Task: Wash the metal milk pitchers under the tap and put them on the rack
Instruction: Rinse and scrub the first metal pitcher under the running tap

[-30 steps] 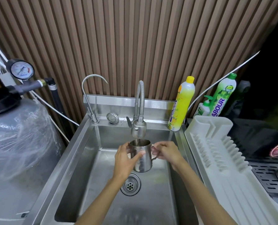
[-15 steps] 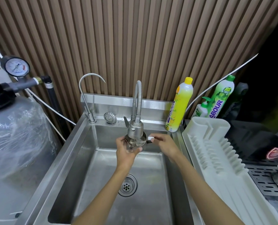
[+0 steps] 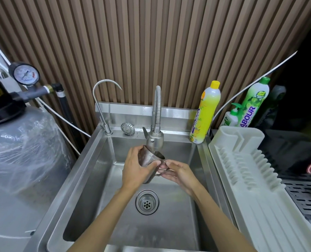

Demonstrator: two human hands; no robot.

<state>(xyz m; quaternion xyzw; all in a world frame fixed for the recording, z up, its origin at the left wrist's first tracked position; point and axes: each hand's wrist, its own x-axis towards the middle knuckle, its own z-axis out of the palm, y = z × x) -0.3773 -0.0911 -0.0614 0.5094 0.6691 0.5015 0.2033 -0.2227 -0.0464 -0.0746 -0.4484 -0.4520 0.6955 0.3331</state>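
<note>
A steel milk pitcher [image 3: 149,158] hangs tilted over the sink [image 3: 178,231], its mouth just under the spray head of the flexible tap [image 3: 155,140]. My left hand [image 3: 135,169] wraps around the pitcher's body from the left. My right hand [image 3: 178,171] pinches the handle on its right side. Part of the pitcher's lower body is hidden behind my left hand. The white plastic drying rack [image 3: 256,179] stands empty to the right of the sink.
A thin gooseneck tap [image 3: 101,104] and a small strainer [image 3: 127,128] sit on the sink's back ledge. A yellow soap bottle [image 3: 206,113] and green bottles [image 3: 254,102] stand at the back right. The drain [image 3: 147,202] lies below my hands. A wrapped tank [image 3: 20,151] fills the left.
The pitcher came down from right against the spray head and now tilts, its mouth turned up toward the tap. Both hands lowered slightly with it.
</note>
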